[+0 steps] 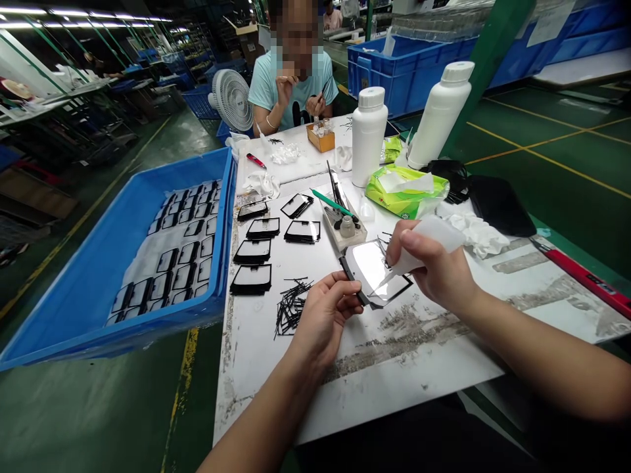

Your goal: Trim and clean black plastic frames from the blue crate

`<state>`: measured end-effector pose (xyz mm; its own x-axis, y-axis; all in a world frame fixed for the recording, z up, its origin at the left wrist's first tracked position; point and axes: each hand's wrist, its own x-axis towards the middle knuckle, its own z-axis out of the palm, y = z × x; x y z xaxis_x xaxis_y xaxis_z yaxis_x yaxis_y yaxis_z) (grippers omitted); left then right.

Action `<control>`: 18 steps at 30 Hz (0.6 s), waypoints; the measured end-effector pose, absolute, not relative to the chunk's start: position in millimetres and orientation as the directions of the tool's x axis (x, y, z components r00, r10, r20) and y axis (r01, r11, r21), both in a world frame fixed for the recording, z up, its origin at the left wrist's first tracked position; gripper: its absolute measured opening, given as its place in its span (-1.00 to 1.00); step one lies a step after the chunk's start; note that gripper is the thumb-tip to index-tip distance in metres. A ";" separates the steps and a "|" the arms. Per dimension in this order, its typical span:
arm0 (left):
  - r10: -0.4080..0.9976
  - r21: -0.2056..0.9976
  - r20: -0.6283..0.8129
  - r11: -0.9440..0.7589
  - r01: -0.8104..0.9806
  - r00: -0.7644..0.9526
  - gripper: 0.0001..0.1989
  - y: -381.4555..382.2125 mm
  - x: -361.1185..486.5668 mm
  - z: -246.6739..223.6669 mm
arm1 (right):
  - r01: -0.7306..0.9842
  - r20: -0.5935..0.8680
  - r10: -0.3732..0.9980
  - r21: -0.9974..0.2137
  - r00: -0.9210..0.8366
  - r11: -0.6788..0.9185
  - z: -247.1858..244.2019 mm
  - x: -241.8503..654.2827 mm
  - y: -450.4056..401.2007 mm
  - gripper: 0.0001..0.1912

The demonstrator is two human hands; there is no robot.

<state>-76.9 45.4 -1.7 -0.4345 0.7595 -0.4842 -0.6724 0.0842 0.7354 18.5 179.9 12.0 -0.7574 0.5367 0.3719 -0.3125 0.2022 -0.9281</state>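
Note:
My left hand (323,315) pinches the lower left edge of a black-framed clear panel (367,263), holding it tilted just above the table. Wrapped in my right hand (438,269) is a translucent white squeeze bottle (441,235), turned nozzle down. Its thin tip points at the panel's lower edge; whether it touches I cannot tell. Left of my left hand lies a loose pile of thin black strips (290,307). Stacks of similar framed panels (252,251) stand in two columns behind that pile. A small tool tray (355,238) with tweezers and a green stick sits behind the held panel.
To the left, a blue crate (224,217) carries rows of framed panels. Two white bottles (369,135), a green wipes pack (404,190) and crumpled tissue (476,233) occupy the right side. A red-handled cutter (586,279) lies at the right edge. A co-worker (290,85) sits opposite.

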 end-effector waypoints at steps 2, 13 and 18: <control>0.753 0.734 -0.490 0.085 -0.674 -0.439 -0.73 45.6 -77.0 -1.6 | -0.296 0.358 0.547 -0.934 -0.757 0.201 12.8 18.9 179.0 -0.57; 0.763 0.740 -0.480 0.088 -0.666 -0.433 -0.73 44.4 -76.8 -2.3 | -0.296 0.353 0.544 -0.936 -0.761 0.192 14.9 20.1 177.5 -0.59; 0.763 0.737 -0.479 0.081 -0.671 -0.434 -0.74 45.0 -76.5 -2.3 | -0.279 0.336 0.550 -0.942 -0.764 0.187 15.4 20.4 177.0 -0.59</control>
